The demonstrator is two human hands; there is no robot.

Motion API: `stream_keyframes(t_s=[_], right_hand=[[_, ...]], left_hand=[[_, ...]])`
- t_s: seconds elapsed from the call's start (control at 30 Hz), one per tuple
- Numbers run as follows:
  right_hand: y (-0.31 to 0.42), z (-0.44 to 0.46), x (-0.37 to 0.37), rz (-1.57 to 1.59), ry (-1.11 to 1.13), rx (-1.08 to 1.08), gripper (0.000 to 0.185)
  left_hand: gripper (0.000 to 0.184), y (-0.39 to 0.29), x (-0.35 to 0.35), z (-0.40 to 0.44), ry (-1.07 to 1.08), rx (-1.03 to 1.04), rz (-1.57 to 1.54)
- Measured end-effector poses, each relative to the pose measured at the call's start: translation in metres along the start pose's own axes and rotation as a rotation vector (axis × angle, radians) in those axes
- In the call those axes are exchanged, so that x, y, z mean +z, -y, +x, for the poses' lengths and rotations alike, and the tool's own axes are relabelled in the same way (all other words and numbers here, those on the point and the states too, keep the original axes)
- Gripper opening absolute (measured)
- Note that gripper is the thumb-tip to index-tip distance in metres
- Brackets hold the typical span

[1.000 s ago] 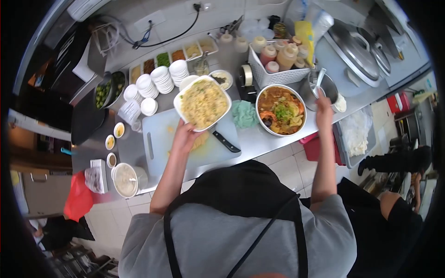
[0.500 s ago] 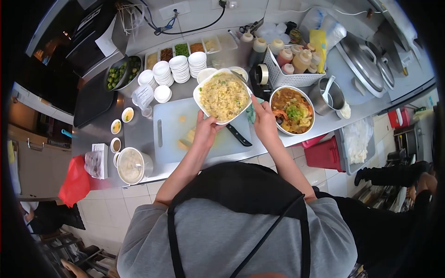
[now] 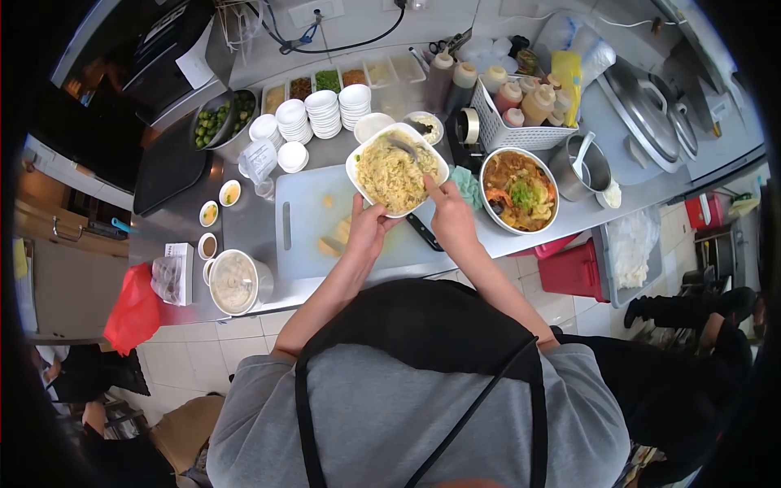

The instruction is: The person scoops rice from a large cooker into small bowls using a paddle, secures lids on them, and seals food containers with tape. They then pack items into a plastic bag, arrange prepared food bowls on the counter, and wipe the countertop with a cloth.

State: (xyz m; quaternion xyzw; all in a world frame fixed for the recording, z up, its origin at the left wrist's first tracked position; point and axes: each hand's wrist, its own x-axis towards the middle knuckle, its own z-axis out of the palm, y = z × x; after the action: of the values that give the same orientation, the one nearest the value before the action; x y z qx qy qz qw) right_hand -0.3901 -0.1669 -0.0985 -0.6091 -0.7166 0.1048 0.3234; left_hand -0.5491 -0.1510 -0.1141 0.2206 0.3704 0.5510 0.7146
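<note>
A white bowl of fried rice [image 3: 389,175] is tilted a little above the cutting board [image 3: 305,207]. My left hand [image 3: 370,226] grips its near left rim, thumb on top. At the bowl's right side, my right hand [image 3: 452,215] is closed around a metal spoon [image 3: 404,146], whose far end lies on the rice; rice and fingers hide most of the handle. Partly under the bowl, a black-handled knife [image 3: 425,233] rests on the board. Pale yellow cut pieces [image 3: 329,246] lie there too. Right of my right hand stands a round bowl of red-orange food with chopped greens [image 3: 518,193].
Stacked white dishes [image 3: 323,114] stand behind the board. A white basket of sauce bottles [image 3: 521,134] and a metal pot with a ladle [image 3: 579,167] are at the right. A white tub [image 3: 236,283] sits near the front edge. Other people's legs show at both sides.
The spoon and my right hand have moved inward, from the bowl's far right rim onto the rice. My left hand still holds the bowl. The view has shifted slightly.
</note>
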Motion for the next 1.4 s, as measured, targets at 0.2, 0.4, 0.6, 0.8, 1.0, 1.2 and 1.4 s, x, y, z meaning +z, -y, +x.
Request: stream_keyframes(t_s=[0.2,0.4,0.6,0.8,1.0,1.2,1.4], right_hand=[[0.02,0.007,-0.03,0.033,0.03,-0.043,0.049],[0.007,0.023,-0.054,-0.052,0.04,0.019,0.044],[0.004,0.031,-0.04,-0.153,0.003,-0.136,0.042],[0.004,0.026,-0.049,-0.288,0.087,-0.249,0.045],[0.005,0.032,-0.052,-0.257,0.034,-0.28,0.043],[-0.01,0.029,-0.092,-0.085,-0.021,-0.358,0.039],[-0.029,0.025,-0.102,-0.099,0.183,-0.561,0.037]], left_hand=[[0.052,-0.005,0.0,-0.003,0.02,-0.041,0.011],[0.064,-0.018,-0.003,-0.004,0.016,-0.107,0.091],[0.053,-0.021,-0.005,-0.005,-0.035,-0.115,0.169],[0.06,-0.026,-0.008,-0.007,0.021,-0.152,0.234],[0.06,-0.024,-0.01,-0.011,0.038,-0.155,0.258],[0.053,-0.041,-0.016,-0.01,0.111,-0.208,0.269],[0.05,-0.052,-0.021,-0.01,0.205,-0.368,0.195]])
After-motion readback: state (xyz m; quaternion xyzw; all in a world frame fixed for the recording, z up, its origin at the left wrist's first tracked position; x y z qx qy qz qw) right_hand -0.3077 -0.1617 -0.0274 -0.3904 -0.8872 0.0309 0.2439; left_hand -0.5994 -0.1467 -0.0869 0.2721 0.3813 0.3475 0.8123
